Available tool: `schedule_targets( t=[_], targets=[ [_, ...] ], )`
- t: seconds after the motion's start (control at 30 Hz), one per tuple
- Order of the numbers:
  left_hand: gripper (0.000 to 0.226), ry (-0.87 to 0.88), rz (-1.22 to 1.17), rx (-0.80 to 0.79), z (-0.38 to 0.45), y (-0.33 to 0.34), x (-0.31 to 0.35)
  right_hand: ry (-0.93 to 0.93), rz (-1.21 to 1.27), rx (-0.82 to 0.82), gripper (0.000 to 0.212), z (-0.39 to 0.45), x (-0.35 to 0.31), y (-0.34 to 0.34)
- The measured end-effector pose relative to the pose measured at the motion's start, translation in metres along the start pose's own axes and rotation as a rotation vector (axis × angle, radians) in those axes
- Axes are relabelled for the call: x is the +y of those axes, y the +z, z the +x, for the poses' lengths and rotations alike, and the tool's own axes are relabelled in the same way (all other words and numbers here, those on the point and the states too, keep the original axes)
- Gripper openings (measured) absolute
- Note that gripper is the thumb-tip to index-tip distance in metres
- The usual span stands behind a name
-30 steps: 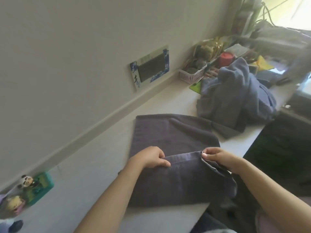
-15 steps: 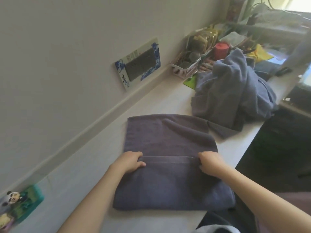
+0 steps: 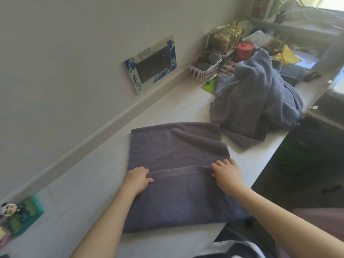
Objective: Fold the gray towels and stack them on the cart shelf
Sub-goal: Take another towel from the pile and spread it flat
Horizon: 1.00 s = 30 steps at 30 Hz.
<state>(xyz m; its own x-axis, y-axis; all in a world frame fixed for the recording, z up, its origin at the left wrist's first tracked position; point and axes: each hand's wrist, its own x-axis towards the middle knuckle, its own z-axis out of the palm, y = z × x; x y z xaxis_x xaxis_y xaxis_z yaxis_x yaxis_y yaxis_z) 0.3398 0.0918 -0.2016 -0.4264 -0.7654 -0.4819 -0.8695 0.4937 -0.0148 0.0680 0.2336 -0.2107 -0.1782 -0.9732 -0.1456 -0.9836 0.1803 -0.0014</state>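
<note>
— Where is the towel?

— The gray towel (image 3: 178,175) lies flat on the white worktop (image 3: 89,185), right in front of the person. The near part is folded up over the rest, and its edge runs across the middle from one hand to the other.

— What are the hands doing?

— The left hand (image 3: 137,178) rests on the left end of that edge. Its fingers curl down, with the thumb lying on top of the cloth. I cannot tell if it pinches the edge or only presses on it. The right hand (image 3: 226,173) lies on the right end with its fingers spread and nearly straight, pressing down.

— Are there more towels?

— Yes, a heap of towels (image 3: 256,101) sits farther along the worktop, all bunched up. One corner of it lies just beside the flat towel. I cannot count how many are in the heap.

— What is behind the heap?

— A pink basket (image 3: 203,70) by the wall and a red cup (image 3: 244,51), partly hidden by the heap. The things past them are blurry. A little panda toy (image 3: 8,209) stands at the left edge, cut off by the picture. I cannot pick out a cart.
</note>
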Motion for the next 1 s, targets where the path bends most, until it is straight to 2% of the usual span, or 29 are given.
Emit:
schedule_targets(
  t=[0.07,0.17,0.33,0.5,0.63,0.77,0.83,0.9,0.93,1.0],
  targets=[
    [0.036,-0.059,-0.040,-0.035,-0.014,0.009,-0.010,-0.057,0.006,0.038,0.030,0.007,-0.007,0.001],
    [0.036,-0.148,-0.091,-0.084,-0.036,0.024,-0.027,-0.123,0.059,-0.033,0.018,0.018,-0.022,0.001],
    [0.039,-0.269,-0.163,-0.097,-0.075,0.044,-0.044,-0.209,0.001,-0.044,0.028,0.043,-0.052,-0.001],
    [0.044,-0.347,-0.251,0.031,-0.103,0.062,-0.057,-0.168,-0.036,-0.113,0.031,0.063,-0.055,-0.012],
    [0.039,-0.423,-0.428,0.101,-0.114,0.080,-0.065,-0.155,0.031,-0.166,0.030,0.069,-0.048,-0.019],
    [0.035,-0.484,-0.510,0.158,-0.114,0.084,-0.062,-0.130,-0.008,-0.142,0.029,0.066,-0.051,-0.024],
    [0.035,-0.518,-0.414,0.218,-0.114,0.082,-0.050,-0.166,-0.090,-0.057,0.028,0.057,-0.057,-0.020],
    [0.044,-0.523,-0.317,0.357,-0.115,0.082,-0.025,-0.240,-0.070,0.063,0.034,0.038,-0.070,-0.011],
    [0.050,-0.481,-0.304,0.431,-0.115,0.082,-0.009,-0.308,-0.015,0.095,0.040,0.025,-0.079,-0.005],
    [0.056,-0.329,-0.308,0.513,-0.112,0.088,0.028,-0.469,0.073,0.041,0.047,-0.005,-0.098,0.011]
  ],
)
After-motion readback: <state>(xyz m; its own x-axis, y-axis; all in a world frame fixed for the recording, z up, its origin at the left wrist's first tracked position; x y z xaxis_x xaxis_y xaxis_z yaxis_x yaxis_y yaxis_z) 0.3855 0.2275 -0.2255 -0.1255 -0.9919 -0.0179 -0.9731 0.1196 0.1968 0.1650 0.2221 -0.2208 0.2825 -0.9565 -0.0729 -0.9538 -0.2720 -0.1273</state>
